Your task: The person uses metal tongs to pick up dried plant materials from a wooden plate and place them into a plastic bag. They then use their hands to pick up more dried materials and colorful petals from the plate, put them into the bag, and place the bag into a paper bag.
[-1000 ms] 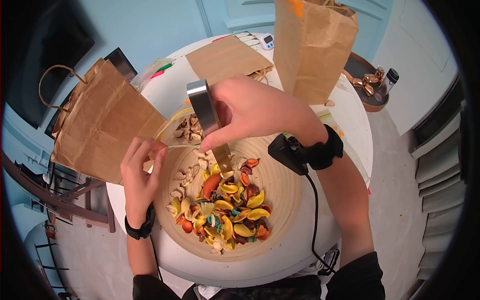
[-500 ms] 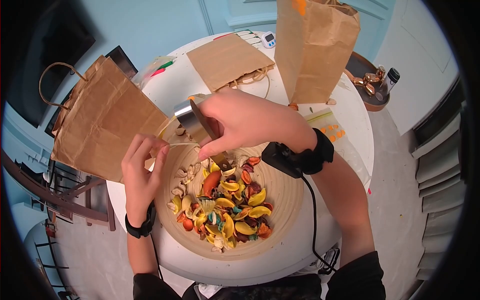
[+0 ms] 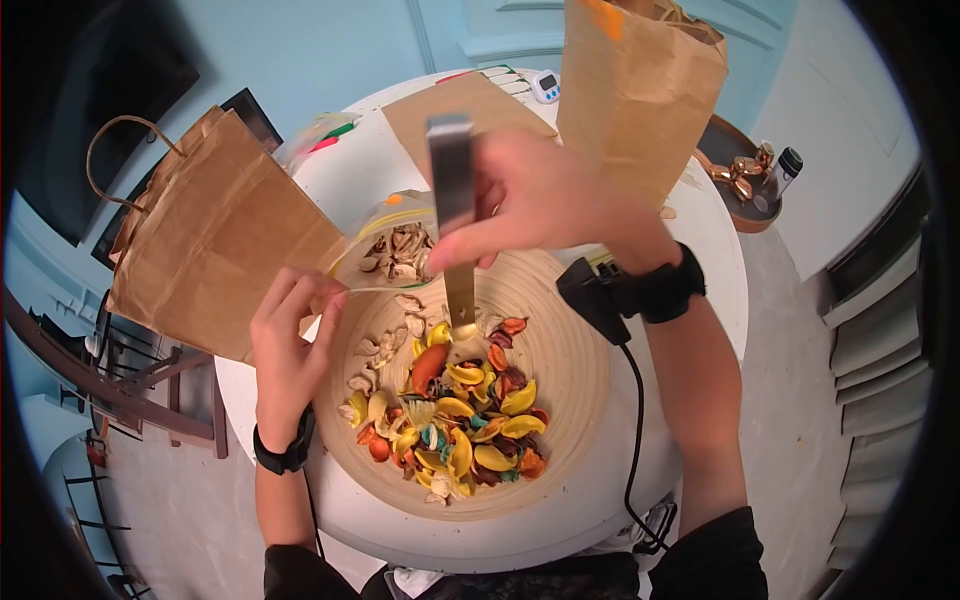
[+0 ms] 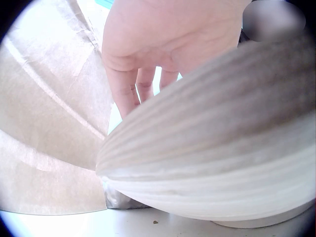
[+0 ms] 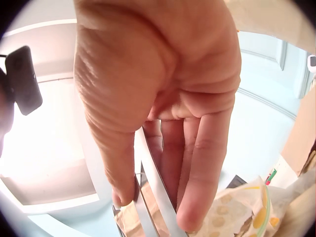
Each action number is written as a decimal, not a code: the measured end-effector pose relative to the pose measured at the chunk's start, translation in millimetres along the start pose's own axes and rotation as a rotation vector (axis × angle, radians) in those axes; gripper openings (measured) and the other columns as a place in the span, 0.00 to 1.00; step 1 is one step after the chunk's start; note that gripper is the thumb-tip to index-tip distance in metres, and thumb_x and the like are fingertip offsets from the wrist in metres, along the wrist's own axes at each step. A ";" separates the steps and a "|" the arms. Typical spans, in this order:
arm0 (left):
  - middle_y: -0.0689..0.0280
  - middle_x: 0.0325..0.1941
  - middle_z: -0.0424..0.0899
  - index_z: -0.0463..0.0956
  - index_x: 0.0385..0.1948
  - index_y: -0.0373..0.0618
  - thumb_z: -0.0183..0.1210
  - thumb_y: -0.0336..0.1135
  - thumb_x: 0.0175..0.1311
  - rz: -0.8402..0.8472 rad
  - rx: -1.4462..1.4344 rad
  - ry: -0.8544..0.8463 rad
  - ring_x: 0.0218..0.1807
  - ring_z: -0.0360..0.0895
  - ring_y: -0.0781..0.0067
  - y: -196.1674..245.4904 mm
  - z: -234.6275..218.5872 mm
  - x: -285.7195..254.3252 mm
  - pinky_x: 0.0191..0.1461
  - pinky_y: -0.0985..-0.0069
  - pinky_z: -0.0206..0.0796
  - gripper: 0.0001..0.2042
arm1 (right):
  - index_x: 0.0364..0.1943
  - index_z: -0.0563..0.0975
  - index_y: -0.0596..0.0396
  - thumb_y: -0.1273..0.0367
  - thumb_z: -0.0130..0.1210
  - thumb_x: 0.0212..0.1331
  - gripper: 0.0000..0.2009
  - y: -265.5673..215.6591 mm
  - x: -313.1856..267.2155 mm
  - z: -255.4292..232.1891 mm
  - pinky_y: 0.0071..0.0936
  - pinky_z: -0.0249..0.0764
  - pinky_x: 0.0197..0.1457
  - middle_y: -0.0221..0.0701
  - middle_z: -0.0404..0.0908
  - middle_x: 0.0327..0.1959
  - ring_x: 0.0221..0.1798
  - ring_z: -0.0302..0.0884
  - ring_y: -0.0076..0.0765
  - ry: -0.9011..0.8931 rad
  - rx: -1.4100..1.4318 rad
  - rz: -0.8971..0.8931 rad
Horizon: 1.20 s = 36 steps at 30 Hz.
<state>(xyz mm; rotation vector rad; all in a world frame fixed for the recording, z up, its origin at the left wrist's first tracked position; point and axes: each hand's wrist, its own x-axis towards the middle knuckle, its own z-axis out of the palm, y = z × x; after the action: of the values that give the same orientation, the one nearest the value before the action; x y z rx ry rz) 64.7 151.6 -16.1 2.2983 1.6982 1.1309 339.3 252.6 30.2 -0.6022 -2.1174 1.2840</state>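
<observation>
Tongs (image 3: 455, 210) of metal are held upright in the right hand (image 3: 530, 190) in the head view, pinched narrow between thumb and fingers, with the tips down at the upper edge of the mixed petals (image 3: 460, 455); whether anything is gripped there cannot be told. The rim of the clear bag (image 3: 400, 213), in which pale petals are held, is pinched by the left hand (image 3: 290, 340) over the far left edge of the wooden bowl (image 3: 570, 400). Bowl surface is exposed right of the petals, and the front edge of the desk (image 3: 590, 530) is seen below. The left side is closed off by a standing paper bag (image 3: 215, 235), the far right by a tall paper bag (image 3: 640, 110); a flat brown sheet (image 3: 420, 110) and a timer (image 3: 546, 87) are placed behind. In the left wrist view, the palm is shown beside the bowl's outer wall, with brown paper alongside; the fingertips are hidden. In the right wrist view, both metal arms are seen between thumb and fingers, with the clear bag near the fingertips.
</observation>
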 end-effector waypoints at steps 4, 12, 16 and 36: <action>0.62 0.39 0.81 0.82 0.36 0.39 0.64 0.26 0.66 0.064 -0.009 -0.018 0.41 0.79 0.64 -2.0 -0.8 0.3 0.43 0.71 0.69 0.02 | 0.44 0.83 0.63 0.66 0.73 0.57 0.17 -16.8 -3.8 -11.8 0.20 0.84 0.33 0.35 0.89 0.37 0.34 0.86 0.22 0.203 0.053 -0.141; 0.61 0.40 0.81 0.82 0.36 0.40 0.64 0.28 0.66 0.096 0.017 -0.009 0.41 0.78 0.63 -2.1 -1.4 1.8 0.42 0.71 0.68 0.03 | 0.41 0.84 0.61 0.56 0.76 0.53 0.22 15.7 15.3 1.3 0.26 0.80 0.43 0.34 0.88 0.33 0.35 0.85 0.27 0.325 -0.126 -0.226; 0.61 0.40 0.81 0.82 0.36 0.40 0.64 0.28 0.67 0.072 0.012 0.022 0.40 0.78 0.64 -1.9 -0.7 0.9 0.41 0.71 0.68 0.03 | 0.43 0.83 0.61 0.59 0.77 0.52 0.22 -9.2 1.7 -7.0 0.25 0.81 0.44 0.32 0.88 0.34 0.37 0.86 0.26 0.354 -0.065 -0.213; 0.62 0.39 0.82 0.82 0.36 0.39 0.65 0.26 0.65 0.059 0.021 0.024 0.40 0.81 0.63 0.9 -1.3 1.3 0.43 0.71 0.73 0.02 | 0.31 0.84 0.60 0.49 0.75 0.49 0.25 30.3 0.7 -14.5 0.24 0.74 0.29 0.33 0.85 0.21 0.24 0.83 0.26 -0.184 -0.242 0.027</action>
<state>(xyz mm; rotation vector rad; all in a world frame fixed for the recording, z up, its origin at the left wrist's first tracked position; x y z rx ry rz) 64.8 151.8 -14.1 2.3723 1.6681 1.1613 351.0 275.4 8.4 -0.6357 -2.4472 1.1432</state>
